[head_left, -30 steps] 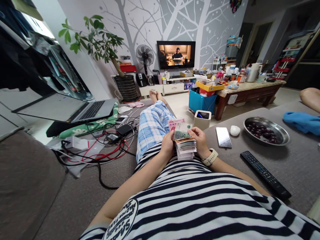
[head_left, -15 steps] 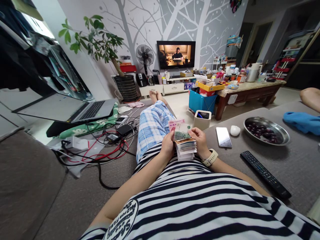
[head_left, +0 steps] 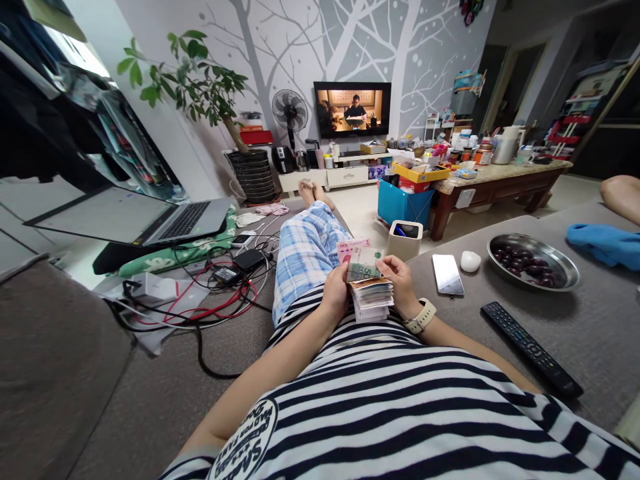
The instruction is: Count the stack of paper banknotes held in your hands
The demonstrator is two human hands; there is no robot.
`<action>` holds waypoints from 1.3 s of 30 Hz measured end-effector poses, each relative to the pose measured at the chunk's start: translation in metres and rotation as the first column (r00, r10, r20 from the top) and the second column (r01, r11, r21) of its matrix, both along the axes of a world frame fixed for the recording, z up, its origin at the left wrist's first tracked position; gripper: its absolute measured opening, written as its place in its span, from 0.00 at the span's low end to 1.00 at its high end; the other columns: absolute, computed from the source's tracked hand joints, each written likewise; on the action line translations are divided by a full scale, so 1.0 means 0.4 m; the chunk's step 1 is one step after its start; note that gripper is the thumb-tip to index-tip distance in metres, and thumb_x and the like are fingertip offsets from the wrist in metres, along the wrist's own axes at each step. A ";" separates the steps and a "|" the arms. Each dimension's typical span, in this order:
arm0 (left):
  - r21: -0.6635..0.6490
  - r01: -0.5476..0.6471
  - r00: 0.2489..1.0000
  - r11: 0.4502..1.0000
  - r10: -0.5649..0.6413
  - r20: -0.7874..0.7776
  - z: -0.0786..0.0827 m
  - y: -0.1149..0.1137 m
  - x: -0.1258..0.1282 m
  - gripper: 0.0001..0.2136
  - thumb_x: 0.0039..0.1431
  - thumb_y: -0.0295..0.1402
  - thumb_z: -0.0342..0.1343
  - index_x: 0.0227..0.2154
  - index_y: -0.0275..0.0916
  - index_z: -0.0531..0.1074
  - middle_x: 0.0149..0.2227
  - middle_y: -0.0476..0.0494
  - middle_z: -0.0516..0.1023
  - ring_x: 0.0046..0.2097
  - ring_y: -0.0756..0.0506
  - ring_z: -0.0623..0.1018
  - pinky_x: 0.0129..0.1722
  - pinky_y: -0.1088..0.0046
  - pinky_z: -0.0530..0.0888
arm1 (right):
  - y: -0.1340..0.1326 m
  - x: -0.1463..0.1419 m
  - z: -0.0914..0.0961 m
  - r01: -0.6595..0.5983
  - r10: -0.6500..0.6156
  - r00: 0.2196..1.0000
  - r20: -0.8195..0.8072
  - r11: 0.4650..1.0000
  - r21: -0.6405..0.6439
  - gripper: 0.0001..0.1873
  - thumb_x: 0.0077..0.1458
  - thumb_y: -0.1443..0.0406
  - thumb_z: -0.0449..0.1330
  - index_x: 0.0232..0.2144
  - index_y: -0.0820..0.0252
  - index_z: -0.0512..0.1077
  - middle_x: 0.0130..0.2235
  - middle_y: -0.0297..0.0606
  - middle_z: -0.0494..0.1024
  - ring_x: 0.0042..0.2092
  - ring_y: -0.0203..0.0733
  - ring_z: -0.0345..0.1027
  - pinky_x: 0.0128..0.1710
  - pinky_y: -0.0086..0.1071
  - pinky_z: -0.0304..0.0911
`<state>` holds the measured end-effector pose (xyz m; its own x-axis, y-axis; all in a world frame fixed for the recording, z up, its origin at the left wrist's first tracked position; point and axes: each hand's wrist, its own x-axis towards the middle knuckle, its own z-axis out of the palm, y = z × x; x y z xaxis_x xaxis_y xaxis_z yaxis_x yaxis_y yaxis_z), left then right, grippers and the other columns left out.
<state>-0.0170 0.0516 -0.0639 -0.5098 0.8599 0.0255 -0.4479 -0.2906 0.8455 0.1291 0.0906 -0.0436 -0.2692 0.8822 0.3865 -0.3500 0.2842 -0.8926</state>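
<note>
I lie back on a grey sofa with a thick stack of banknotes point(head_left: 371, 298) resting on my striped shirt. My left hand point(head_left: 335, 291) grips the stack's left side, its thumb on the top notes. My right hand point(head_left: 399, 280), a pale watch on its wrist, pinches the right edge of a green note point(head_left: 363, 264) raised off the stack. A pink note point(head_left: 349, 246) stands behind the green one.
To my right on the sofa lie a phone point(head_left: 447, 274), a white mouse point(head_left: 470, 261), a metal dish of dark fruit point(head_left: 533, 260) and a remote point(head_left: 530, 349). A laptop point(head_left: 150, 220) and tangled cables point(head_left: 210, 300) are on my left. A small bin point(head_left: 405, 238) stands by my legs.
The green note has dipped slightly lower and closer to the stack between my fingers. Both hands stay in the same place.
</note>
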 end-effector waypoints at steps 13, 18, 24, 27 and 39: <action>0.032 0.010 1.000 0.999 -0.009 -0.022 0.006 -0.005 0.010 0.14 0.45 0.45 0.69 0.26 0.39 0.78 0.29 0.46 0.82 0.39 0.40 0.81 0.46 0.62 0.76 | -0.004 0.005 0.002 -0.007 0.007 1.000 -0.017 1.000 0.010 0.23 0.50 0.44 0.68 0.24 0.55 0.70 0.24 0.31 0.69 0.27 0.38 0.59 0.28 0.33 0.59; 0.021 0.014 1.000 1.000 -0.014 0.010 0.017 -0.011 0.017 0.17 0.42 0.47 0.71 0.26 0.39 0.78 0.29 0.44 0.83 0.41 0.37 0.83 0.48 0.59 0.77 | -0.003 0.003 -0.002 -0.041 0.041 0.999 0.003 0.999 -0.009 0.27 0.55 0.38 0.62 0.26 0.54 0.71 0.21 0.31 0.70 0.24 0.39 0.60 0.27 0.34 0.59; 0.015 0.028 1.000 0.999 -0.029 0.003 0.044 -0.031 0.027 0.18 0.39 0.46 0.73 0.25 0.39 0.76 0.27 0.44 0.82 0.41 0.35 0.84 0.49 0.57 0.78 | 0.005 -0.002 -0.010 0.013 -0.012 1.000 -0.008 1.000 0.009 0.27 0.47 0.42 0.71 0.24 0.55 0.68 0.23 0.30 0.69 0.26 0.37 0.59 0.28 0.32 0.59; 0.013 0.066 0.998 0.998 -0.066 0.016 0.053 -0.038 0.031 0.17 0.39 0.44 0.74 0.26 0.39 0.75 0.27 0.44 0.82 0.42 0.34 0.84 0.48 0.55 0.78 | 0.011 -0.002 -0.012 0.065 -0.065 0.998 -0.003 0.998 0.006 0.27 0.45 0.43 0.72 0.24 0.55 0.67 0.24 0.28 0.66 0.27 0.36 0.57 0.28 0.32 0.57; 0.003 0.036 0.999 0.999 -0.036 0.010 0.036 -0.023 0.020 0.17 0.40 0.46 0.74 0.25 0.39 0.77 0.25 0.48 0.81 0.35 0.41 0.82 0.47 0.60 0.77 | 0.011 0.000 -0.004 0.036 -0.037 0.999 0.025 0.999 0.009 0.24 0.48 0.44 0.69 0.23 0.56 0.69 0.24 0.29 0.66 0.28 0.37 0.57 0.29 0.32 0.57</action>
